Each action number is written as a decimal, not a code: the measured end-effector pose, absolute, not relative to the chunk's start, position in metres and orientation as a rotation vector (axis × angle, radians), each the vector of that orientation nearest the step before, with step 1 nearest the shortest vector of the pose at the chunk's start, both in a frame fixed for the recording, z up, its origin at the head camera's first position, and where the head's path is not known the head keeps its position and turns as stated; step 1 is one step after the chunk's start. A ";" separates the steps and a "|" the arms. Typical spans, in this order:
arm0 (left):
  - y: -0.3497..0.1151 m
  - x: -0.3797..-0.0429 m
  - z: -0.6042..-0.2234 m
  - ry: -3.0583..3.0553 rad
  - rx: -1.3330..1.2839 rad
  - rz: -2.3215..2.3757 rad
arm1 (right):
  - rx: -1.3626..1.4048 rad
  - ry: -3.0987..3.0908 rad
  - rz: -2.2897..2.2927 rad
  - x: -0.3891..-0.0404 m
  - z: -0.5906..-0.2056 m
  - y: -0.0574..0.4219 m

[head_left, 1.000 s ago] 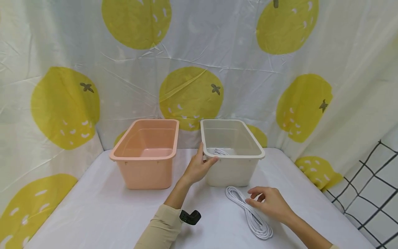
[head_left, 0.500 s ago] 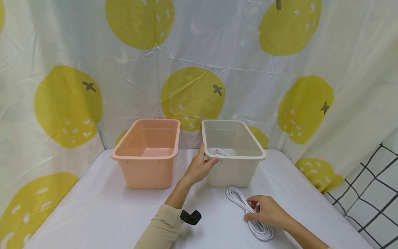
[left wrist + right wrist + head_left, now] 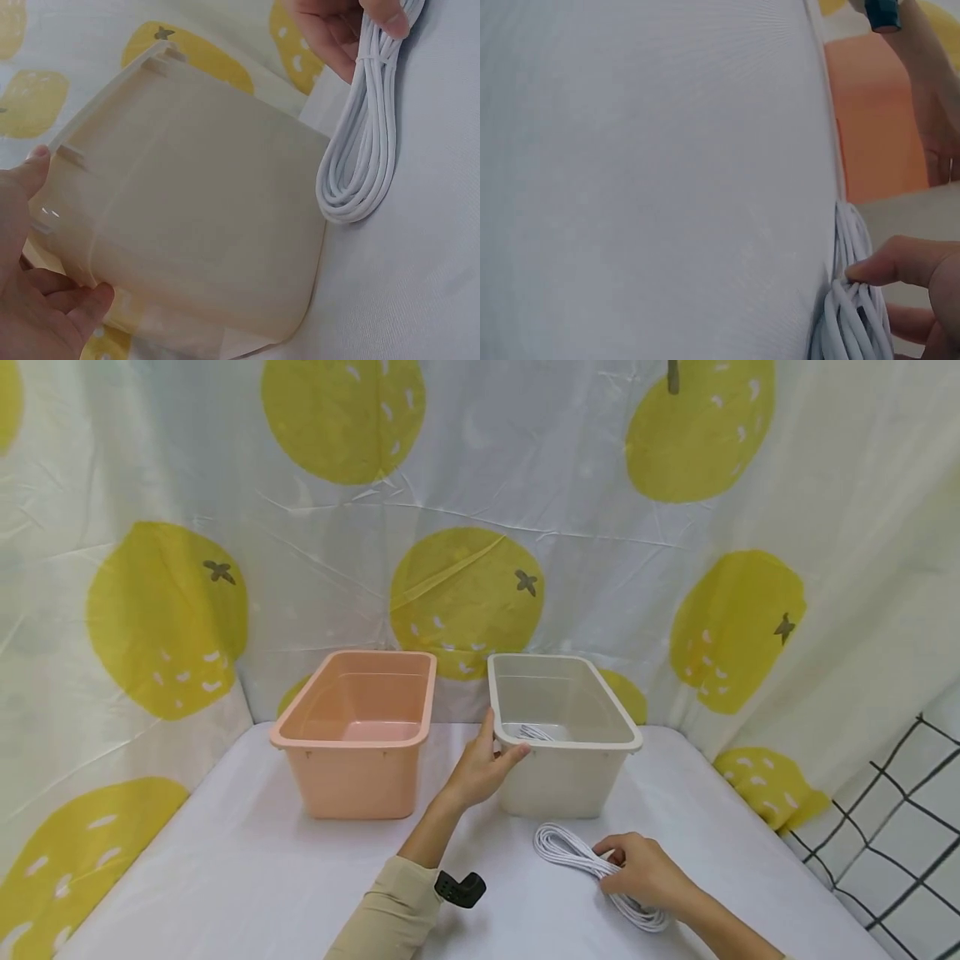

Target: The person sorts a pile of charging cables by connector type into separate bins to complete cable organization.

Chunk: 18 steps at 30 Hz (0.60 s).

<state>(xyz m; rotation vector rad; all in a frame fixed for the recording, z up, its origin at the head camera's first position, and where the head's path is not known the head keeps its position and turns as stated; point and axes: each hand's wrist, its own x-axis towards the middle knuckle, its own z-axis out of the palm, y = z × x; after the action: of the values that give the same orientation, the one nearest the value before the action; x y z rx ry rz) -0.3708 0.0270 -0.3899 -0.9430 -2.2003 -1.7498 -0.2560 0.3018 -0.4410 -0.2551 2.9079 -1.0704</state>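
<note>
My left hand (image 3: 480, 770) holds the near left corner of the cream plastic bin (image 3: 558, 785), its thumb at the rim and fingers against the side wall in the left wrist view. In front of that bin, my right hand (image 3: 647, 872) pinches the middle of a coiled white cable (image 3: 566, 848), thumb on one side and fingers on the other. The bundle's looped end (image 3: 356, 184) points toward the bin in the left wrist view. Another white cable (image 3: 534, 732) lies inside the cream bin, partly hidden by the front rim.
A peach plastic bin (image 3: 352, 783) stands to the left of the cream one. Behind both hangs a curtain (image 3: 330, 568) with a yellow fruit print. A black wire grid (image 3: 892, 835) borders the white-covered table (image 3: 247, 877) on the right.
My right hand has come down onto the cable bundle and grips it now. The bundle has turned and shifted slightly. My left hand stays at the cream bin's corner.
</note>
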 end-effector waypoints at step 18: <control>0.028 -0.361 -0.382 -2.176 -0.924 -1.779 | -0.363 2.820 -1.328 -0.247 -0.355 0.336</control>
<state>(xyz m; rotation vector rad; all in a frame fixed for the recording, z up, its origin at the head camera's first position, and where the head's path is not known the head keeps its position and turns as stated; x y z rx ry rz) -0.3605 0.0276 -0.3817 -0.9241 -2.1759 -1.7790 -0.2467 0.3360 -0.3549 -0.3625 2.8205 -1.3276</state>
